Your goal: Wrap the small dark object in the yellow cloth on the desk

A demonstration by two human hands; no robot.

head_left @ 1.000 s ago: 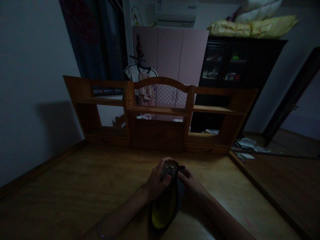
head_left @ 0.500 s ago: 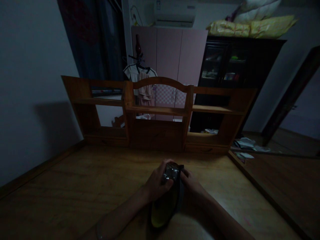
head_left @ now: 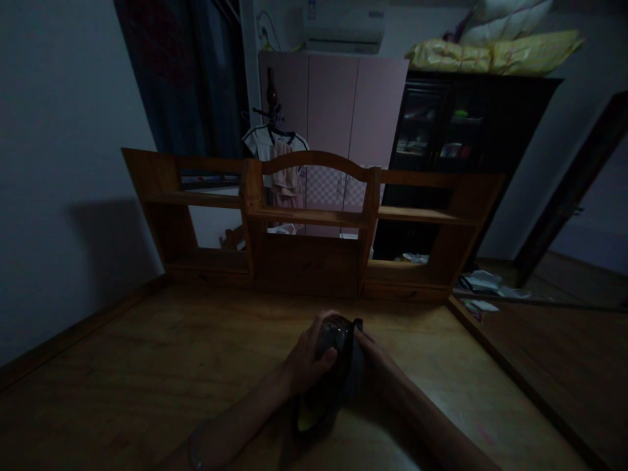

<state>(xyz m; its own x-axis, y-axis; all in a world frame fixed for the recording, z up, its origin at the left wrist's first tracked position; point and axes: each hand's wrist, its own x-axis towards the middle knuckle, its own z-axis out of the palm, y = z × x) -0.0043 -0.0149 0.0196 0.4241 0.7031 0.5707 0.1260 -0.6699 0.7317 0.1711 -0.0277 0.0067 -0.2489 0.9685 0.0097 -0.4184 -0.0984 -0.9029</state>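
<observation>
Left hand (head_left: 307, 360) grip wrapped shut round top of dark glossy pouch with yellow lower end (head_left: 333, 386). Right hand (head_left: 375, 356) grip pinches same top opposite, likely steadying. Pouch centre-front over wooden desk (head_left: 147, 366); contact unclear.

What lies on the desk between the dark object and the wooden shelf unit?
Nothing: the head view shows bare desktop between the dark object and the shelf unit.

Dimness hides details of the dark object (head_left: 338, 383).
</observation>
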